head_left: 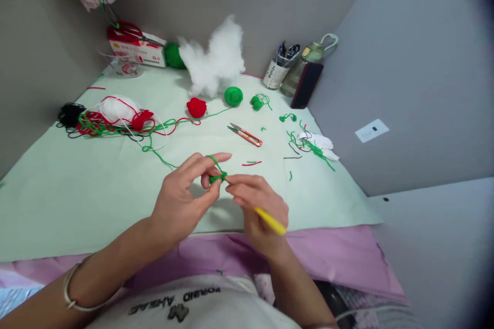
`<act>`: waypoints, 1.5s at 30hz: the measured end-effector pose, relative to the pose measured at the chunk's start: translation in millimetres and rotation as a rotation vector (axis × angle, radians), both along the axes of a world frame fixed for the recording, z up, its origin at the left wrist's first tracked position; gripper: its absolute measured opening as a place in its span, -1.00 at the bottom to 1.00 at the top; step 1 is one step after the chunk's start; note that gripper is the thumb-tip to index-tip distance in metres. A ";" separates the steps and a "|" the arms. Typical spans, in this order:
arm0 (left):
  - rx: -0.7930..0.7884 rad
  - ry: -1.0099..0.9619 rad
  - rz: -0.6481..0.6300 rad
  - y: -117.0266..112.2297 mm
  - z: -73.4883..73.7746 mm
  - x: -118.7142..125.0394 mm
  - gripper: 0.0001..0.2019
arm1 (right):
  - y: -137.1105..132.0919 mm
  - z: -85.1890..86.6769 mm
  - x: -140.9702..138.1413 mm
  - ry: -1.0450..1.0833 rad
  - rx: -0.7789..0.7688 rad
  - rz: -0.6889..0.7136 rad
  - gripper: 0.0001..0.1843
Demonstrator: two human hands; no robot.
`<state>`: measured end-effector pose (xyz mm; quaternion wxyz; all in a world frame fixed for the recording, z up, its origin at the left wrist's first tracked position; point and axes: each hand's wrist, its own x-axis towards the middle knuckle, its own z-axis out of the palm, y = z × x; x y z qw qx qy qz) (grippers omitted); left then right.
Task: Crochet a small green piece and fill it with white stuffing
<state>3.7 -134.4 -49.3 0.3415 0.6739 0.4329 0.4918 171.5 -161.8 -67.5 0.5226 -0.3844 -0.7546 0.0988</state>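
My left hand (185, 198) pinches a small green crochet piece (217, 177), with the green yarn (162, 157) looped over its forefinger and trailing off to the left. My right hand (257, 203) is closed on a yellow-handled crochet hook (270, 221), its tip at the green piece. Both hands hover above the pale green mat (77, 200) near its front edge.
On the mat lie red thread snips (246, 134), a red crochet piece (196, 107), green pieces (233, 95), a yarn tangle (111, 121) and white stuffing (216, 61). A pen cup (276, 69), bottle (304, 64) and phone (306, 85) stand at the back right. Grey walls enclose the desk.
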 end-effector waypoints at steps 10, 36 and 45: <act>-0.467 -0.312 -0.120 3.6 6.2 2.8 -0.61 | -2.9 -5.6 -5.6 -0.104 0.178 -0.092 -0.61; -0.211 -0.152 0.050 -0.8 17.3 -0.1 -0.67 | 15.5 8.8 -28.4 0.566 -0.036 0.003 -0.81; 0.213 0.111 0.112 3.1 17.2 -8.2 -0.71 | 6.9 11.4 -18.5 0.209 0.149 -0.015 -0.69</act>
